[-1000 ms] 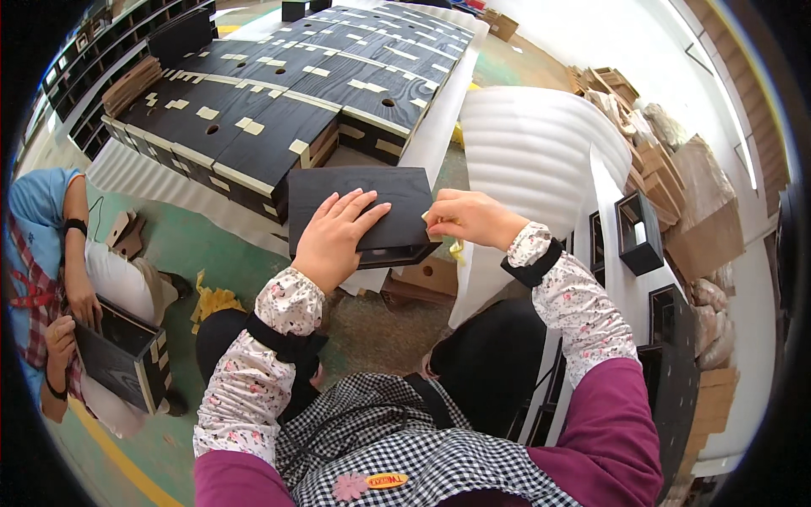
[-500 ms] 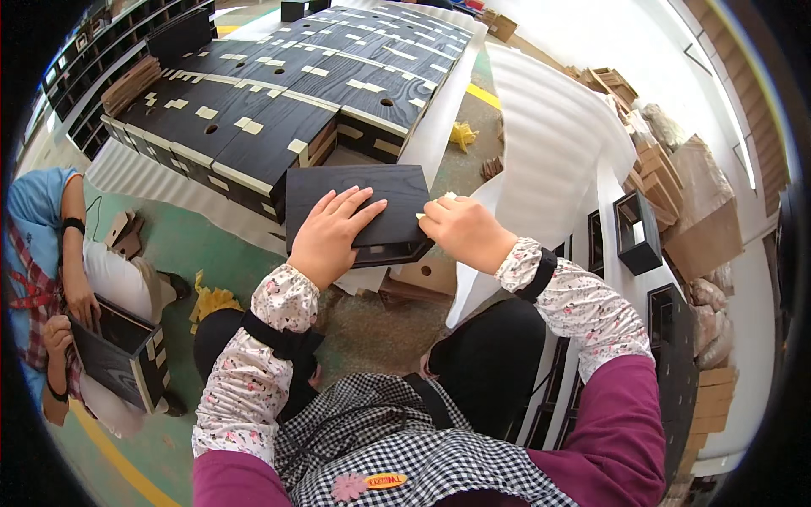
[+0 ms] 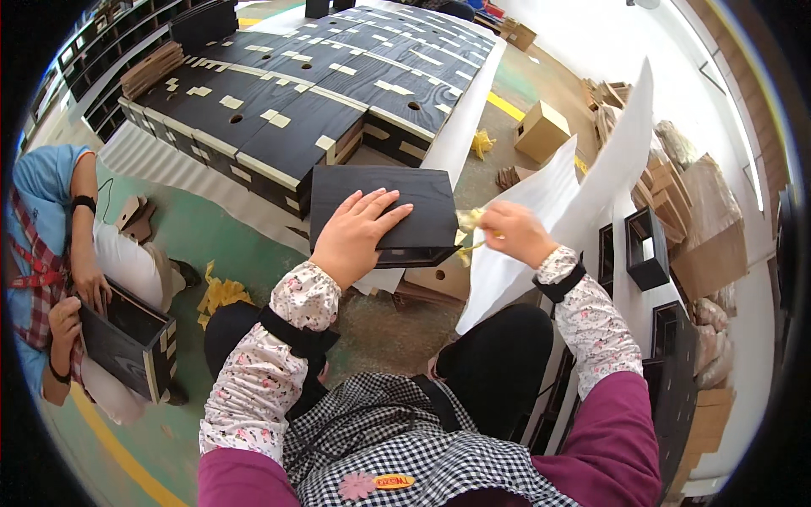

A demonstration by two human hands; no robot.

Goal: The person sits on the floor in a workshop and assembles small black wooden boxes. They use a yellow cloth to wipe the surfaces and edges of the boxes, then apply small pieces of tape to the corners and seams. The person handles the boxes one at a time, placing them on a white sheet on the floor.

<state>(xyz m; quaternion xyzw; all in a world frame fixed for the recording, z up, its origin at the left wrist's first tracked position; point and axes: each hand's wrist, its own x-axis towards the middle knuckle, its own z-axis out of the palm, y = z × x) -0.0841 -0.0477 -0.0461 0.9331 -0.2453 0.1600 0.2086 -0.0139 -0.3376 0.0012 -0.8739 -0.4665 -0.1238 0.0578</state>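
My left hand (image 3: 356, 232) lies flat with its fingers spread on the top of a black wood-grain box (image 3: 429, 198), which stands in front of me. Just off the box's right end, my right hand (image 3: 519, 231) is closed on crumpled strips of pale yellow masking tape (image 3: 469, 221). One loose end of the tape hangs down by the box's lower right corner. Beyond the box, a large block of similar black boxes (image 3: 296, 93) sits side by side, with pieces of tape across the joints. The undersides of both hands are hidden.
At left a co-worker's hand (image 3: 89, 283) works at another black box (image 3: 127, 355). White foam sheet (image 3: 549, 203) rises at right, near a cardboard box (image 3: 542, 131). Yellow tape scraps (image 3: 221, 296) lie on the floor. Black frames (image 3: 646, 249) stand at far right.
My right hand has moved right, away from the box's end, drawing the tape strips with it. My left hand stays on the box top. The foam sheet at right has lifted, uncovering a cardboard box.
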